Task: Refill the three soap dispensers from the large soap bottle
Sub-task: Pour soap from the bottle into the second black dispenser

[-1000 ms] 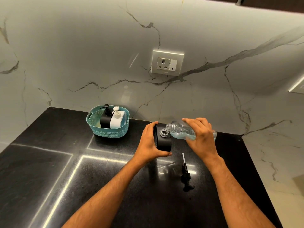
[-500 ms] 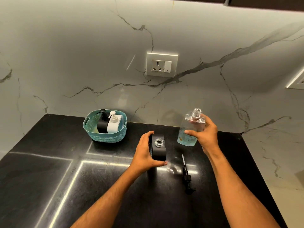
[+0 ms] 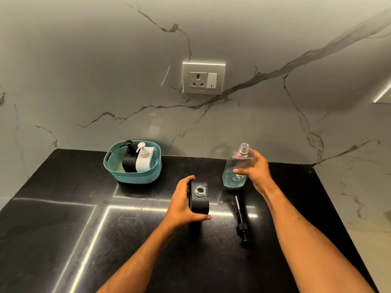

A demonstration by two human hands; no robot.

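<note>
A black soap dispenser (image 3: 200, 203) stands on the counter with its clear neck uncapped, and my left hand (image 3: 182, 203) grips its left side. My right hand (image 3: 255, 171) holds the clear soap bottle (image 3: 233, 172) upright, its base on or just above the counter, with a little blue liquid at the bottom and no cap. The dispenser's black pump head (image 3: 242, 224) lies flat on the counter to the right. A second black dispenser (image 3: 129, 159) and a white dispenser (image 3: 143, 160) stand with pumps on in the teal basket (image 3: 137, 177).
The black stone counter (image 3: 84, 229) ends at a right edge close to my right forearm, with pale floor beyond. A marble wall with a socket plate (image 3: 203, 78) rises directly behind the basket and bottle.
The clear bottle, tipped over the black dispenser's mouth a second ago, has swung upright and moved right and down to the counter. My left hand kept hold of the dispenser.
</note>
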